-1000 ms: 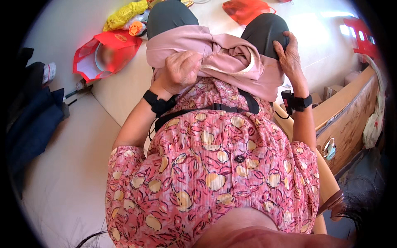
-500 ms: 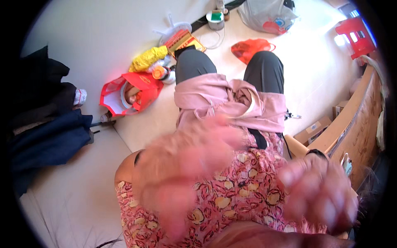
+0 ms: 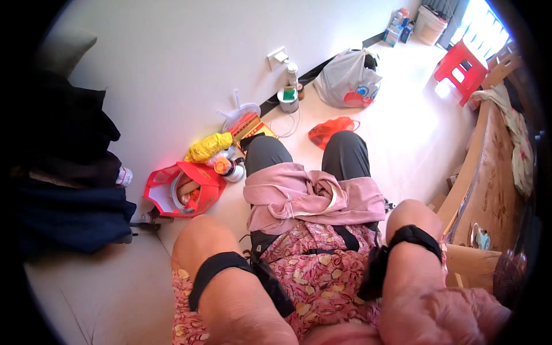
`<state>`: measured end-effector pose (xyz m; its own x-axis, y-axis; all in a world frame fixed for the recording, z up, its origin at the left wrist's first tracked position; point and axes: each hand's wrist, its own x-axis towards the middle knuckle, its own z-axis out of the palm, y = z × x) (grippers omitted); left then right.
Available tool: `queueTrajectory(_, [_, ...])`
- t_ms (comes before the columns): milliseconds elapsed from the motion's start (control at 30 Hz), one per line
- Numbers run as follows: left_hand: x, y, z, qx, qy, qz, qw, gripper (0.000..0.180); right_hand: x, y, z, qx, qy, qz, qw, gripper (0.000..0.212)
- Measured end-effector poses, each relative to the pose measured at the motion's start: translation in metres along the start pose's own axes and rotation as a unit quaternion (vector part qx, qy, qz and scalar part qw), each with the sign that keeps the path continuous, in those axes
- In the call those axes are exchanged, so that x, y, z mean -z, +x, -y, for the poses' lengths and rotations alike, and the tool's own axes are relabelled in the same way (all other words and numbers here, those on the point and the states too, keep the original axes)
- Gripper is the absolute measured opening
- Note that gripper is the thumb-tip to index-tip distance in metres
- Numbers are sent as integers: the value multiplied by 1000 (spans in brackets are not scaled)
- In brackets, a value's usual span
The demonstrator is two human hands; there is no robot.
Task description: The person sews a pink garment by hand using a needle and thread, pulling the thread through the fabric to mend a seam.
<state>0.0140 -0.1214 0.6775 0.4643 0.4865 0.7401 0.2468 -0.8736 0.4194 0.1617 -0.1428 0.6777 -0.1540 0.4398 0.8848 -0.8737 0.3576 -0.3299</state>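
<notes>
Both my forearms are bent up toward the lower edge, each with a black strap round it. Of my left arm, the left forearm (image 3: 241, 305) shows, but the hand is past the lower edge. At the bottom right, wrinkled skin of my right hand (image 3: 451, 316) shows in part; its fingers cannot be made out. Neither hand touches the pink cloth (image 3: 276, 192), which lies bunched over my thighs with a pale edge and a thin white strand on it. Beneath it are a pink floral garment (image 3: 322, 276) and dark grey trousers (image 3: 347, 155).
Left of my knees stand a red bag (image 3: 158, 187) with a tub in it, a yellow bundle (image 3: 208, 148) and an orange-topped bottle (image 3: 230, 169). Ahead lie an orange plastic bag (image 3: 330, 132) and a white bag (image 3: 345, 77). A red stool (image 3: 463, 69) and a wooden bench (image 3: 477, 190) flank the right.
My hands, blurred in front of my torso before, have come up toward the lower edge, mostly out of sight. The view has tilted up, showing more wall and floor ahead. The cloth still lies on my lap.
</notes>
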Motion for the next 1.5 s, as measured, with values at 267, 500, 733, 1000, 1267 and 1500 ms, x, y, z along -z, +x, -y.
queueTrajectory(267, [52,58,-211,-62,19,-2,998,13,-207,52,144,90,128,-44,987,32])
queueTrajectory(500, [56,91,-263,-48,17,27,998,12,-152,101,173,132,-16,371,919,20])
queueTrajectory(733, [24,56,-248,7,44,50,998,10,-55,56,257,-67,-593,294,746,21])
queueTrajectory(1000, [-32,-12,-157,66,-17,49,996,10,36,-27,202,-162,-575,246,763,21])
queueTrajectory(1267, [-43,80,-194,36,4,47,998,12,69,-89,260,-314,-535,92,779,22])
queueTrajectory(1500, [-148,309,-237,-11,-51,41,998,13,163,-150,348,-519,-403,-98,748,22])
